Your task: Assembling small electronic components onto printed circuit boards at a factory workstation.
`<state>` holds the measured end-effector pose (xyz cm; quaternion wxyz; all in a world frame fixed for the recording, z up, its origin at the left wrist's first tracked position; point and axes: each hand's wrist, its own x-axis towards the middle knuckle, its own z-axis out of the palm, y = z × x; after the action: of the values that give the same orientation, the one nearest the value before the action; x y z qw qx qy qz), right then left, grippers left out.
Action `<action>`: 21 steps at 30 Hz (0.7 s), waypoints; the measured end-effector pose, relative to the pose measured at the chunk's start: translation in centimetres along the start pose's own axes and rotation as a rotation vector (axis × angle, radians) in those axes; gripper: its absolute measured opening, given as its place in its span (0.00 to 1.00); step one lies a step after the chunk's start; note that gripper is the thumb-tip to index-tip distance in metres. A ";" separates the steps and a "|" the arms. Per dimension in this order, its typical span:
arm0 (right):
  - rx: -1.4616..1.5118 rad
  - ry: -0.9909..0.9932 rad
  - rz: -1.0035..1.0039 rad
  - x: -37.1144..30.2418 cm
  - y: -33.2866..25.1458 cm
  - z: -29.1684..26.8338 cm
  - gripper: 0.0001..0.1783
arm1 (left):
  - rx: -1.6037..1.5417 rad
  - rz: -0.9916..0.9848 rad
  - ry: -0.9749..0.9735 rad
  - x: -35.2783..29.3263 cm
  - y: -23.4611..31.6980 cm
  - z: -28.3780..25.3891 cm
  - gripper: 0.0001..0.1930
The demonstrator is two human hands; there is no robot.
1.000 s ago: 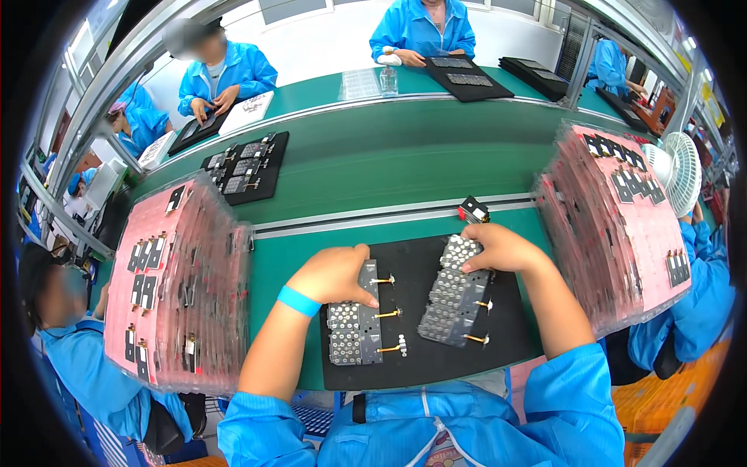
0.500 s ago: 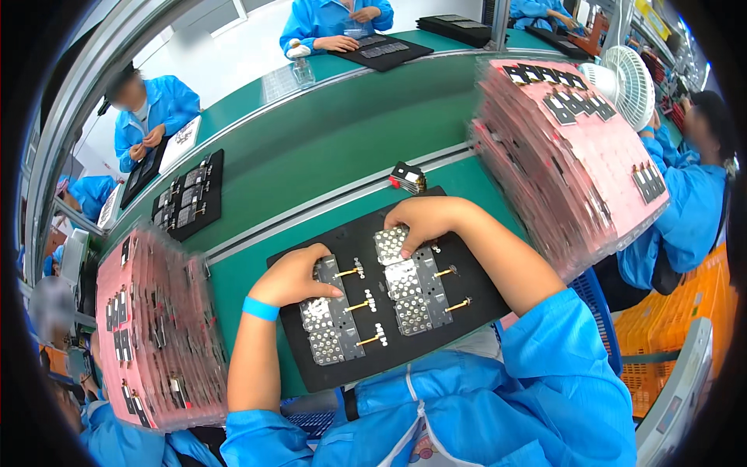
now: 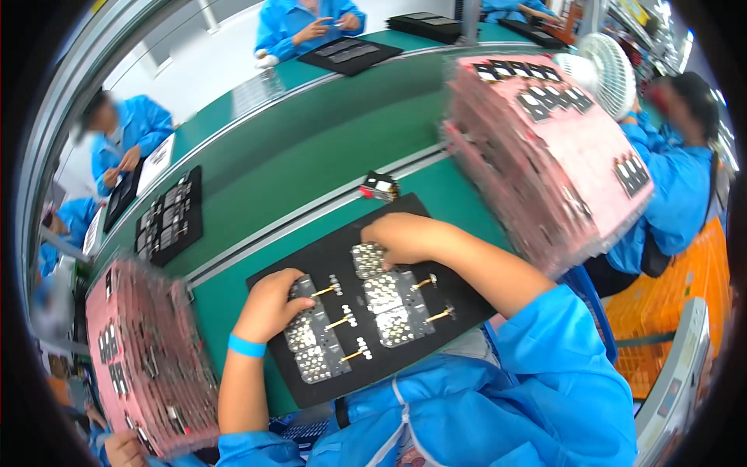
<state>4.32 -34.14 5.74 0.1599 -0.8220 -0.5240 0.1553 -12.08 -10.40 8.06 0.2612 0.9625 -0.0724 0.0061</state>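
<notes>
Okay, left hand [image 3: 270,303] sits over the upper left end of the left panel [image 3: 317,342], a dark strip with rows of bright round spots. Thumb lies over the panel, index finger is up by its top end, modest gap between the two; fingertips partly hidden, so can't tell if it's gripping or just resting. Most of that panel runs out from under the hand, toward the wearer's body. Blue wristband [image 3: 247,345] on this wrist.

Right hand [image 3: 397,240] is at the upper end of the right panel [image 3: 389,303], similar type. Fingers bent, fairly narrow, thumb down near the top section; contact surfaces hidden, can't tell if it's pinching. The rest of the panel extends below the hand, toward the body, well clear of the palm.

Both panels lie side by side on a black mat [image 3: 331,253], a strip of mat between them. Yellowish tabs stick out from each panel's right side; small white pieces are near the left panel's tabs. Mat is on the green tabletop [image 3: 459,198]. Small pile of black parts [image 3: 380,187] with a red bit is just beyond the mat's far edge.

Pink tray stack [image 3: 152,342] to the left, larger pink tray stack [image 3: 545,156] to the right, white fan [image 3: 607,75] behind the latter.
</notes>
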 end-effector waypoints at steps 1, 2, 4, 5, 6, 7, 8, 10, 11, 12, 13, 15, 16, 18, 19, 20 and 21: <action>0.030 0.043 -0.001 -0.6 -0.7 -0.1 0.25 | 0.014 0.020 0.018 0.0 0.0 0.1 0.20; 0.000 0.140 -0.018 -1.4 -1.1 0.4 0.22 | 0.079 -0.031 0.014 0.0 0.8 0.1 0.20; -0.041 0.210 -0.052 -2.1 -2.3 1.1 0.18 | 0.251 0.033 0.120 -1.1 1.6 0.8 0.19; -0.070 0.229 -0.062 -2.2 -2.3 1.4 0.15 | 0.320 0.065 0.173 -1.5 2.2 1.0 0.19; -0.094 0.278 -0.085 -2.5 -2.5 1.9 0.14 | 0.342 0.080 0.246 -2.0 1.9 1.5 0.18; -0.118 0.329 -0.106 -2.9 -2.7 2.3 0.13 | 0.344 0.072 0.250 -2.5 2.0 1.7 0.18; -0.120 0.360 -0.124 -3.3 -3.0 2.8 0.12 | 0.377 0.055 0.248 -2.9 2.1 2.0 0.18; -0.170 0.370 -0.147 -3.6 -3.0 2.5 0.12 | 0.426 0.044 0.264 -2.9 2.6 2.0 0.18; -0.217 0.383 -0.173 -3.6 -3.2 2.4 0.11 | 0.428 0.032 0.260 -2.8 2.5 2.0 0.18; -0.208 0.362 -0.156 -3.5 -3.1 2.1 0.14 | 0.413 0.035 0.264 -2.7 2.4 2.0 0.18; -0.159 0.360 -0.162 -3.3 -2.8 2.1 0.17 | 0.397 0.040 0.268 -2.7 2.3 1.9 0.18; -0.061 0.299 -0.143 -2.6 -2.0 1.4 0.26 | 0.359 0.010 0.225 -2.2 2.2 1.1 0.18; 0.007 0.275 -0.153 -2.3 -1.5 1.2 0.27 | 0.318 0.005 0.194 -1.9 1.8 0.9 0.18; 0.125 0.202 -0.157 -1.5 -0.6 0.8 0.32 | 0.224 -0.023 0.114 -1.2 0.1 0.5 0.19; 0.157 0.182 -0.142 -1.2 -0.2 0.7 0.32 | 0.160 -0.013 0.084 -0.9 -1.0 0.3 0.21; 0.190 0.163 -0.123 -1.1 0.0 0.8 0.32 | 0.094 -0.001 0.052 -0.4 -1.5 0.0 0.23; 0.159 0.221 -0.160 -1.2 0.1 1.0 0.32 | 0.062 -0.047 -0.025 -0.2 -1.8 -0.4 0.26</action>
<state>3.43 -35.17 4.88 0.2930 -0.7744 -0.5532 0.0918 -12.04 -8.64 7.51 0.2303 0.9716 -0.0527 -0.0098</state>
